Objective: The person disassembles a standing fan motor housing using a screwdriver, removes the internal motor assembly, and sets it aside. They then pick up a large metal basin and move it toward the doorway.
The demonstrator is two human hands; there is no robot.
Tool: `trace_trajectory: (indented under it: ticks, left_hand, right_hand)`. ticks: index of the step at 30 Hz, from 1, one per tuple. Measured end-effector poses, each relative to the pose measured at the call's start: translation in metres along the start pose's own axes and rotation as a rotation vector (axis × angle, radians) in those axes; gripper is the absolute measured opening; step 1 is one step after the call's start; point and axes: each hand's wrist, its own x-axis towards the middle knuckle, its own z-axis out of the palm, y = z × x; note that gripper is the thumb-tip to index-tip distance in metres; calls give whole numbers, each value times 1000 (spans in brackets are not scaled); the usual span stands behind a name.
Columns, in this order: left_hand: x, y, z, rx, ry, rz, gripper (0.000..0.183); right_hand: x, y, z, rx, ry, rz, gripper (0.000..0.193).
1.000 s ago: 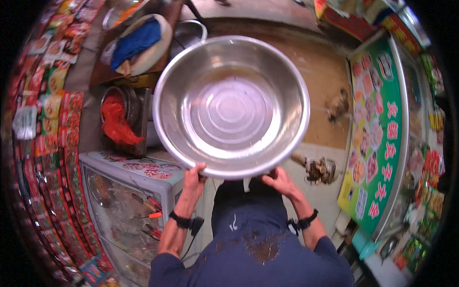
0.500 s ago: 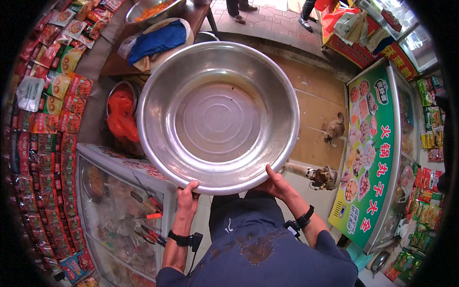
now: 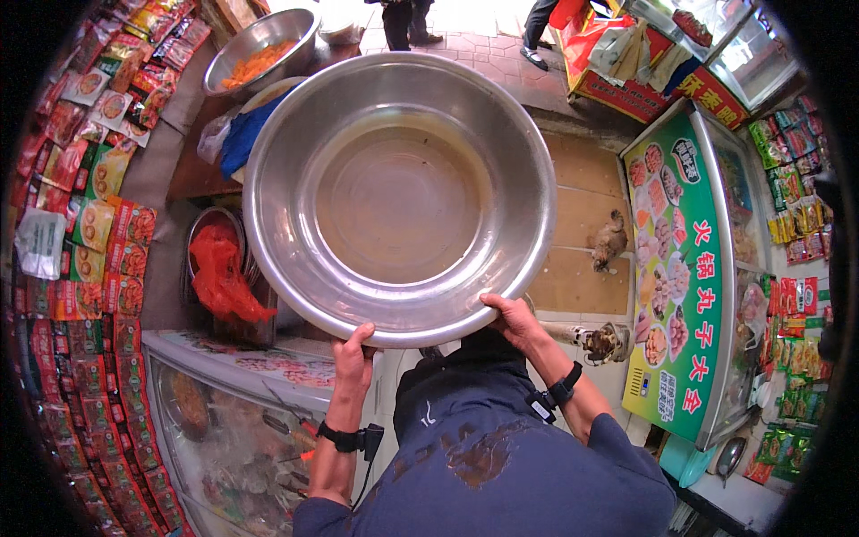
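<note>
I hold a large round metal basin point(image 3: 517, 210) by its near rim, out in front of my body. A shallow layer of slightly cloudy water point(image 3: 398, 201) covers its bottom, with a small dark speck in it. My left hand point(image 3: 353, 352) grips the rim at the near left, thumb on top and fingers underneath. At the near right, my right hand point(image 3: 514, 319) clasps the same rim, its thumb over the edge. The fingers under the basin are mostly hidden.
Left of the basin are a metal bowl of orange pieces point(image 3: 300, 40), a blue cloth point(image 3: 240, 141) and a red net bag point(image 3: 224, 277). A glass-topped freezer point(image 3: 233, 430) stands near left, a green-fronted freezer point(image 3: 671, 268) right. A small furry animal point(image 3: 610, 242) is on the floor.
The whole scene has shifted in the view as I move. The basin, still in both hands, sits slightly higher and further left in view, covering more of the blue cloth.
</note>
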Motion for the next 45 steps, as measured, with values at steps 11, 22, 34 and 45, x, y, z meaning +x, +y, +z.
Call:
trace_trajectory:
  ticks: [11,22,34,45]
  left_hand:
    - [157,-9,130,66,-18,-98,41]
    - [225,-4,293,-91,69,69,44]
    - [291,71,337,-99,92,-41,31]
    - [377,152,319,-488,504,315,36]
  right_hand:
    - [129,-141,-31,34,57,-84,41]
    - [207,-363,-32,-184,-66,-155,41]
    - [286,-519,93,-472,-298,-285,49]
    - [417,-573,287,-878,-643,-221,62]
